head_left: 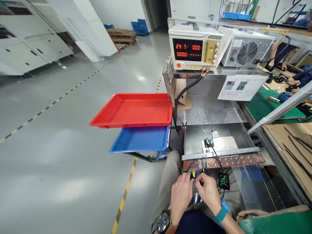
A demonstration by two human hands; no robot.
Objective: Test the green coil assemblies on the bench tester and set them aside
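My left hand (180, 191) and my right hand (207, 191) meet over my lap, fingers closed in a pinch. Between their fingertips is a small black part (193, 177), mostly covered by the fingers. Just beyond it shows a yellow component (194, 173) at the front of a brown perforated strip (234, 160). Right of my right hand, a green circuit board in a black case (224, 181) hangs on a black cable. That cable runs up to a round connector (209, 141) by a metal plate (225, 143) in a steel tray (195, 135).
A power supply with red digits (187, 50) and a grey unit with a fan (248, 48) stand on the shelf above. To the left are a red tray (143, 110) and a blue tray (141, 139). Black cables (296, 156) lie on the right bench; other people work behind it.
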